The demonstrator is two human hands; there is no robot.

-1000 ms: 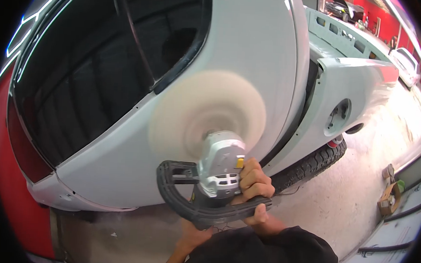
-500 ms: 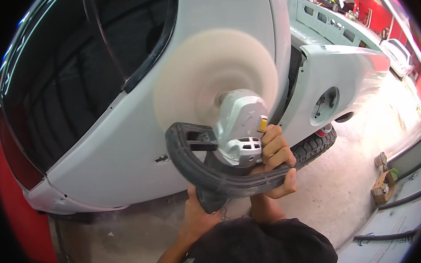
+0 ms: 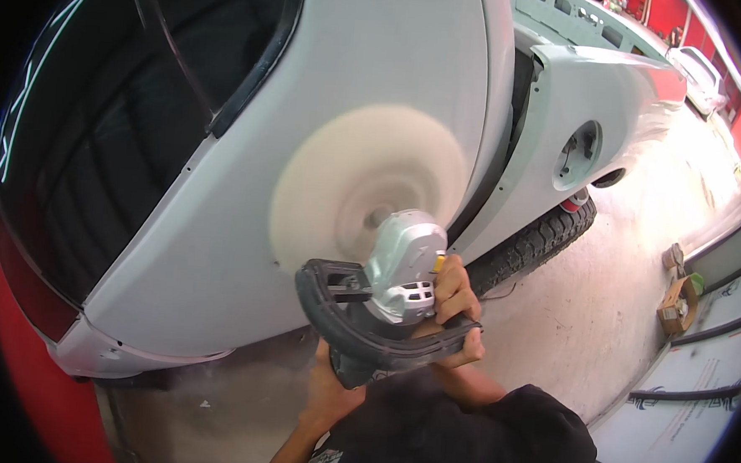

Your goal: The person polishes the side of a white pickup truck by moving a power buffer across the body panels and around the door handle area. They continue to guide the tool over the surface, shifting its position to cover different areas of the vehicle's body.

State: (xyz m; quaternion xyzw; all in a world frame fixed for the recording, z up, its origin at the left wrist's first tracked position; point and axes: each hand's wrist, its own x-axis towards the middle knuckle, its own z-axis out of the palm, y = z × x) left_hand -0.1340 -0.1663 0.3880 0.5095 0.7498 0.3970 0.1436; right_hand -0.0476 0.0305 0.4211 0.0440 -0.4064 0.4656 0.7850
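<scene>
A polisher point(image 3: 402, 267) with a grey metal head is held in front of the light-grey truck cab panel point(image 3: 380, 56). Its large cream pad point(image 3: 319, 178) is blurred by spinning and overlaps the panel below the dark side window point(image 3: 97, 175). My right hand point(image 3: 459, 303) is closed round the black loop handle point(image 3: 373, 341), fingers beside the metal head near a yellow button. Lower down, my left hand point(image 3: 329, 389) wraps the black rear body of the tool; its fingers are mostly hidden behind it.
Right of the cab stands the truck bed side point(image 3: 552, 132) with a round filler opening point(image 3: 577, 154) and a knobbly tyre point(image 3: 537, 244) beneath. A cardboard box point(image 3: 678, 305) sits on the concrete floor near wrapped panels point(image 3: 690, 374). Something red point(image 3: 51, 408) lies at lower left.
The polisher has moved down across the panel and slightly left in view, with both hands on it. Its pad spins in both frames. The view has shifted a little.
</scene>
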